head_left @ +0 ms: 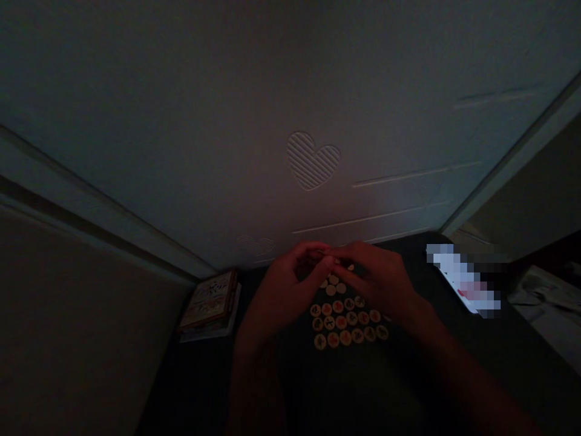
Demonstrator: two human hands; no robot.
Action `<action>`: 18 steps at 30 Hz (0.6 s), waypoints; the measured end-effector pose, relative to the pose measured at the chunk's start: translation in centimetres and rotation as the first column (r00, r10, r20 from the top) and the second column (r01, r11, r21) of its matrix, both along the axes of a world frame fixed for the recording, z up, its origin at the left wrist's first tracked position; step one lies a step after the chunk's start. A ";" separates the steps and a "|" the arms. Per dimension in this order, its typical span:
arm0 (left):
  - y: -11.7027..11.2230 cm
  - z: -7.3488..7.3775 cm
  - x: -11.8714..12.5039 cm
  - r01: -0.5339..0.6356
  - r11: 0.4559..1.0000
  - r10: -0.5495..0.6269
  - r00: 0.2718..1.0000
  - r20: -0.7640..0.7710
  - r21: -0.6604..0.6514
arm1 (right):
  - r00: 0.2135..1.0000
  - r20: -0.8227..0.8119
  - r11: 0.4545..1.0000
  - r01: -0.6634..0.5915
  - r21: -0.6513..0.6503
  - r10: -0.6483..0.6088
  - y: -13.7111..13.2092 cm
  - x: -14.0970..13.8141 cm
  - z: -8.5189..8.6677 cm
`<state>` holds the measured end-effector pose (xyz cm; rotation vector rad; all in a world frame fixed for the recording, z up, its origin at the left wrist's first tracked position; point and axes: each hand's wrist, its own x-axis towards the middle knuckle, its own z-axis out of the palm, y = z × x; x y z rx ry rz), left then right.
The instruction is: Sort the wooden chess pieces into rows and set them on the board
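My left hand (290, 284) and my right hand (379, 275) meet at the fingertips above the dark surface. The fingers of both are bent and pinched together. Whatever lies between them is too small and dim to make out. Below and in front of the hands, round xiangqi pieces (340, 322) lie in three rows, marked with red and dark characters. Behind these rows, several plain-looking pieces (333, 286) sit close together, partly hidden by the hands. My right wrist covers the right end of the rear row.
A pale wall panel (313, 212) with an embossed heart stands behind the dark tabletop (295, 387). At the left lie stacked books (211, 300). A phone (463, 281) with a lit, blurred screen is at the right, with pale papers (540, 297) beyond it. The light is dim.
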<state>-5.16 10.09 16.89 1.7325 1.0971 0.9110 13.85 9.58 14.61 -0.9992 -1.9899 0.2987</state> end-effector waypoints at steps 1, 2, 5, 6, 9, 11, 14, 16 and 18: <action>0.0 0.0 0.0 -0.019 1.000 0.019 1.000 -0.009 0.005 | 1.000 -0.022 1.000 -0.006 -0.026 0.005 0.1 0.1 0.0; 0.1 0.0 0.0 -0.035 0.999 0.035 0.999 -0.015 0.011 | 0.999 -0.041 0.999 -0.014 -0.048 0.012 0.1 0.2 0.1; 0.1 0.1 0.2 -0.059 0.998 0.060 0.998 -0.034 0.034 | 0.994 -0.103 0.991 -0.040 -0.131 0.027 0.0 0.7 0.5; 0.1 0.1 0.2 -0.061 0.997 0.063 0.997 -0.039 0.047 | 0.990 -0.135 0.984 -0.055 -0.168 0.032 0.0 0.9 0.7; 0.1 0.0 0.5 -0.035 0.996 0.040 0.997 -0.060 0.081 | 0.968 -0.246 0.952 -0.114 -0.286 0.042 0.0 1.3 1.0; 0.1 -0.1 0.7 -0.013 0.995 0.021 0.996 -0.081 0.100 | 0.954 -0.295 0.925 -0.155 -0.346 0.049 0.1 1.6 1.1; 0.2 -0.2 1.0 -0.008 0.992 0.018 0.996 -0.087 0.123 | 0.944 -0.327 0.903 -0.180 -0.391 0.047 0.3 1.8 1.1; 0.3 -0.3 1.2 -0.018 0.991 0.028 0.997 -0.072 0.132 | 0.933 -0.356 0.890 -0.201 -0.408 0.048 0.4 1.9 1.1; 0.4 -0.3 1.3 -0.030 0.990 0.037 0.998 -0.053 0.138 | 0.912 -0.406 0.866 -0.248 -0.434 0.057 0.5 2.0 1.1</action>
